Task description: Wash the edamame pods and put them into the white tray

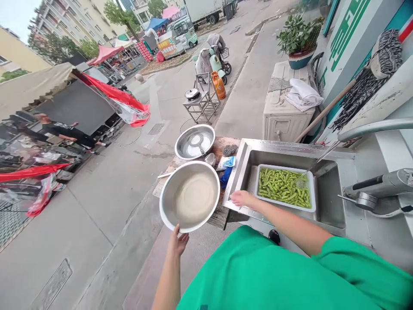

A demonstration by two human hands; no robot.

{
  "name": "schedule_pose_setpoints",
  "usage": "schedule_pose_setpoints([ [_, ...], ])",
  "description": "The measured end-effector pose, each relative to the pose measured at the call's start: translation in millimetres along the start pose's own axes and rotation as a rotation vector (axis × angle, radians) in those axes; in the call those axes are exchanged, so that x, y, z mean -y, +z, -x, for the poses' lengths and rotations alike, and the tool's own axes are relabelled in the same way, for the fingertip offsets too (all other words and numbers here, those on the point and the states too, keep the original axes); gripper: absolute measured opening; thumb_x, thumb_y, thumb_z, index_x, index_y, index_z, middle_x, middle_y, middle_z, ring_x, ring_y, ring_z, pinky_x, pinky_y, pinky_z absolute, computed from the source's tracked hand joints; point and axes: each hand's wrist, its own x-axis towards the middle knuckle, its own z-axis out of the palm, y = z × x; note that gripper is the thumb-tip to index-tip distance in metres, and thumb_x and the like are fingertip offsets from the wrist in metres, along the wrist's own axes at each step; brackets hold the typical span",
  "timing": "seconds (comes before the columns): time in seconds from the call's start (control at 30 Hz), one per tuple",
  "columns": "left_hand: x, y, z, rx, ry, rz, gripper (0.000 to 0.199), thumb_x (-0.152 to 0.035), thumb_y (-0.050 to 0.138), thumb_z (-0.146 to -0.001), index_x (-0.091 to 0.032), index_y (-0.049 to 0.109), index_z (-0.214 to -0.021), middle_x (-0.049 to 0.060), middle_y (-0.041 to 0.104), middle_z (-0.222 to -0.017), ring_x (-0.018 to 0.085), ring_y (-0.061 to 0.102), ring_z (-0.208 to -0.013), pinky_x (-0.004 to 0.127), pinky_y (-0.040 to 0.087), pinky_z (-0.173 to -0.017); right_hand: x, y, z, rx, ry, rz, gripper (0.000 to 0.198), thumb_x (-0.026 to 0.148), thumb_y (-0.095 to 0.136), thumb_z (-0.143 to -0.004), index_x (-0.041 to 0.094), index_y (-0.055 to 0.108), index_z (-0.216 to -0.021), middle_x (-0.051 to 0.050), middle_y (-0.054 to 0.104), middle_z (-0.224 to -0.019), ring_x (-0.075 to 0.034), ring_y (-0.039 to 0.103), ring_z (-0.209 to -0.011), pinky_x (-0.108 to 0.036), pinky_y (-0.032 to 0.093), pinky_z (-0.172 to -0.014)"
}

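Observation:
My left hand point(178, 242) grips the near rim of a large metal basin point(189, 197), its thumb over the edge and fingers beneath. The basin's inside holds what looks like cloudy liquid. My right hand point(242, 199) is above the sink's left edge, fingers stretched toward the basin and holding nothing; a gap separates it from the rim. In the sink point(329, 193) stands a white tray full of green edamame pods point(280, 187). Water runs onto their right side from the faucet point(377, 185).
Behind the big basin, a second metal basin point(183, 148) with a perforated ladle sits on the wooden board point(221, 215). A steel scrubber point(229, 150) and a blue-and-white packet point(226, 162) lie beside it. Farther off are a gas cylinder point(218, 85) and a metal stand point(201, 105).

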Motion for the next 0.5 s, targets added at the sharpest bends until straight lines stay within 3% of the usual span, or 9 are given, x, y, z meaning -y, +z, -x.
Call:
schedule_pose_setpoints([
  [0.1,9.6,10.4,-13.3,0.181,-0.108,0.128,0.020,-0.021,0.069,-0.076,-0.021,0.058,-0.092,0.006,0.066,-0.087,0.023,0.069,-0.084,0.037,0.059,-0.073,6.0,58.4,-33.3,0.080,0.078,-0.034,0.029,0.034,0.079,-0.082,0.012,0.065,-0.094,-0.010,0.071,-0.082,-0.019,0.069,-0.079,-0.029,0.059,-0.073],
  [0.2,9.2,18.0,-25.1,0.216,-0.060,0.168,0.024,-0.002,0.058,-0.072,-0.020,0.059,-0.087,0.001,0.066,-0.080,0.016,0.066,-0.073,0.029,0.058,-0.069,0.1,89.2,-54.3,0.020,0.136,-0.017,0.039,0.035,0.082,-0.079,0.012,0.060,-0.102,-0.008,0.069,-0.077,-0.020,0.068,-0.072,-0.032,0.060,-0.066],
  [0.37,10.4,11.3,-38.0,0.208,-0.055,0.187,0.026,0.006,0.053,-0.066,-0.016,0.057,-0.080,-0.001,0.062,-0.072,0.011,0.060,-0.062,0.022,0.055,-0.061,-14.2,103.8,-64.8,-0.111,0.170,0.073,0.036,0.034,0.077,-0.083,0.013,0.058,-0.105,-0.005,0.064,-0.065,-0.024,0.066,-0.060,-0.035,0.059,-0.050],
  [0.5,15.0,7.5,-42.4,0.238,-0.029,0.195,0.026,0.005,0.054,-0.065,-0.016,0.057,-0.080,-0.002,0.061,-0.069,0.011,0.059,-0.062,0.022,0.055,-0.060,-18.2,110.1,-61.9,-0.096,0.115,0.036,0.034,0.014,0.070,-0.082,0.015,0.055,-0.113,-0.003,0.066,-0.065,-0.022,0.065,-0.054,-0.034,0.058,-0.047],
])
